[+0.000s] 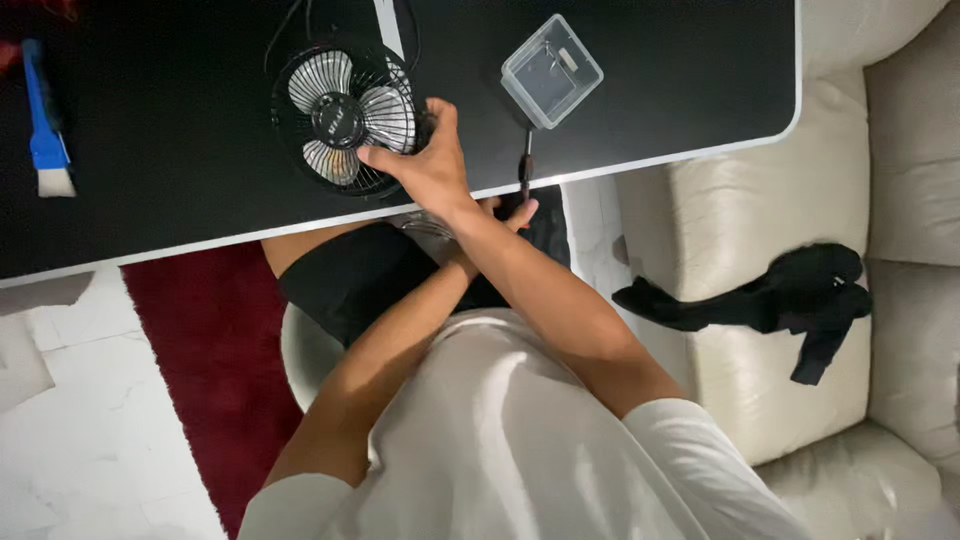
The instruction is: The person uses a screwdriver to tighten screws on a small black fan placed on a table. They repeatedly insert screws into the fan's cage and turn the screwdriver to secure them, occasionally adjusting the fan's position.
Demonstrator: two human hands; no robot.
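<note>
Grasping fan (343,117) near table edge (640,163), right hand (425,160), left grip (512,212) clenching screwdriver (525,165).

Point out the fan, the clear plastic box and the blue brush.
fan (338,118), head view, on its hub.
clear plastic box (551,70), head view, on its lid.
blue brush (42,120), head view, on its handle.

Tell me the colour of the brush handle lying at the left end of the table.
The brush handle is blue, with pale bristles; the head view shows it.
</note>
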